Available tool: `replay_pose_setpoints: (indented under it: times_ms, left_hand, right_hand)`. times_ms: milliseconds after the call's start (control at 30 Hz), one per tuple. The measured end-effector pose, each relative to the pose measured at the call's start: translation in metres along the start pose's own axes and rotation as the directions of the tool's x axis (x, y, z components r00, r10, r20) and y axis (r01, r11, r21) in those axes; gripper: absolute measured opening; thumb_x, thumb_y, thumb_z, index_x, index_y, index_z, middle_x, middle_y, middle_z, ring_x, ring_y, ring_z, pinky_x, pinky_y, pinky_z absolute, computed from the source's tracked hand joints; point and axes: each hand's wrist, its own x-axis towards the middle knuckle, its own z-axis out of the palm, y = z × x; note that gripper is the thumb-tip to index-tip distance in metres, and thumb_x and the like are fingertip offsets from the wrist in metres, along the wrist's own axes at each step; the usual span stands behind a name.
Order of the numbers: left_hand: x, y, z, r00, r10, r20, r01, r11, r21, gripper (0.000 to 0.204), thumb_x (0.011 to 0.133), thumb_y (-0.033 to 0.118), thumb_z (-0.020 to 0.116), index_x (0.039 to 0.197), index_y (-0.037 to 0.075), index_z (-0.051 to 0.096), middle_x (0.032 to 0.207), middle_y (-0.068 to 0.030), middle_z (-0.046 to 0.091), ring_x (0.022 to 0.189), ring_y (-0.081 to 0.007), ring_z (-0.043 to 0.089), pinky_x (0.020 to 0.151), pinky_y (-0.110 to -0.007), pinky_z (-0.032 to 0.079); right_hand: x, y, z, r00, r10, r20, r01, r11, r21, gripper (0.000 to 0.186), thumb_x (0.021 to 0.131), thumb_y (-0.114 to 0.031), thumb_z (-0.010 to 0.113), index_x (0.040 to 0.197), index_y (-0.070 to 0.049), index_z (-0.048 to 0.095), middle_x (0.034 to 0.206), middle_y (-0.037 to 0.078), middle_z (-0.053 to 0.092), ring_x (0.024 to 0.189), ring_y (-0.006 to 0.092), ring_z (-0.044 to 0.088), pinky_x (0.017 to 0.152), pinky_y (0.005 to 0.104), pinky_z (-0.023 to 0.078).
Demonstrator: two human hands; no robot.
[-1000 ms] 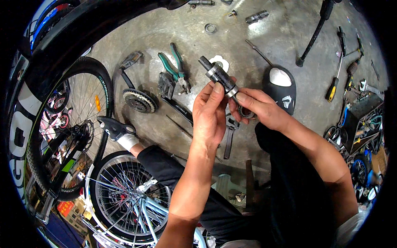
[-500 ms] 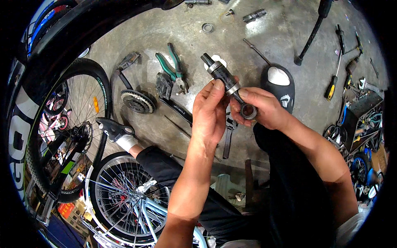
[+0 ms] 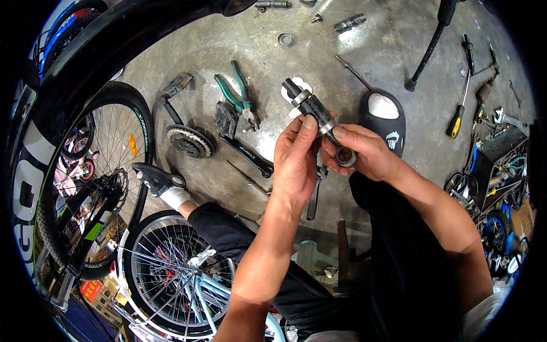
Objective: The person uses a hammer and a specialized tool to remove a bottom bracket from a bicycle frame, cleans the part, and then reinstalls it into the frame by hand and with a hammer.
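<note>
A: Hands?
B: Left hand (image 3: 295,154) pinches the bottom bracket cartridge (image 3: 314,111), which sits forward-left of the right hand (image 3: 370,149); that one grips a metal ring (image 3: 347,165) at its near end. Joined or separate: cannot tell.
A: Handling?
B: Judgement: steady the body left, keep right-hand pressure coaxial.
A: Axis?
B: Oblique; spindle tip (image 3: 292,86) points forward-left, beyond left thumb.

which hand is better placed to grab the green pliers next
Probably the left hand: the pliers lie on its side, nearer it than the right hand, which would have to reach across. The left would first have to release the cylinder, though.
</note>
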Motion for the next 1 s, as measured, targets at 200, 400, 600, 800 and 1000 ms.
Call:
replay_pose_setpoints:
  times_ms: [200,400,600,800,1000]
  left_hand:
    - [0.006,-0.005,-0.001,0.996,-0.011,-0.093,0.006,0.999,-0.05,0.049,0.102,0.04,0.055,0.12,-0.005,0.061,0.08,-0.0075,0.063,0.067,-0.0184,0.061,0.046,-0.039,0.056]
    - [0.013,-0.013,-0.007,0.991,-0.129,-0.026,0.126,0.988,-0.089,0.05,0.104,0.043,0.051,0.123,-0.002,0.061,0.088,-0.0063,0.064,0.067,-0.0171,0.056,0.053,-0.033,0.051]
    - [-0.001,-0.045,-0.008,0.914,-0.1,-0.393,0.189,0.963,0.194,0.049,0.106,0.044,0.047,0.124,0.0,0.06,0.104,-0.0076,0.068,0.094,-0.0161,0.062,0.084,-0.032,0.048]
    - [-0.038,-0.082,-0.027,0.91,-0.147,-0.389,0.244,0.946,0.214,0.041,0.103,0.034,0.058,0.124,0.0,0.062,0.106,-0.0073,0.069,0.093,-0.0155,0.062,0.084,-0.031,0.048]
    - [-0.083,-0.109,-0.036,0.904,-0.052,-0.424,0.244,0.879,0.41,0.037,0.105,0.031,0.054,0.125,-0.001,0.059,0.106,-0.009,0.069,0.095,-0.0166,0.063,0.085,-0.031,0.049]
  right_hand:
    - [0.0,-0.001,0.0,0.999,0.042,-0.029,-0.043,0.998,-0.055,0.042,0.106,-0.041,0.043,0.095,-0.004,0.059,0.077,0.006,0.058,0.064,0.0133,0.054,0.057,0.0271,0.04]
    - [0.0,-0.001,0.004,0.961,0.059,-0.269,-0.097,0.987,-0.128,0.04,0.105,-0.041,0.045,0.095,-0.005,0.059,0.078,0.005,0.06,0.062,0.0123,0.054,0.052,0.0273,0.039]
    - [0.0,-0.021,0.003,0.812,0.186,-0.554,-0.215,0.976,0.012,0.036,0.099,-0.041,0.054,0.091,-0.006,0.058,0.077,0.007,0.061,0.059,0.0141,0.053,0.049,0.0284,0.036]
    - [0.009,-0.028,-0.006,0.724,0.383,-0.574,-0.303,0.924,0.234,0.026,0.096,-0.036,0.058,0.09,-0.011,0.057,0.077,0.005,0.06,0.057,0.0139,0.048,0.052,0.0284,0.035]
    - [0.019,-0.026,-0.01,0.746,0.372,-0.552,-0.269,0.927,0.261,0.025,0.095,-0.036,0.061,0.091,-0.012,0.056,0.078,0.006,0.061,0.057,0.0133,0.049,0.05,0.0286,0.036]
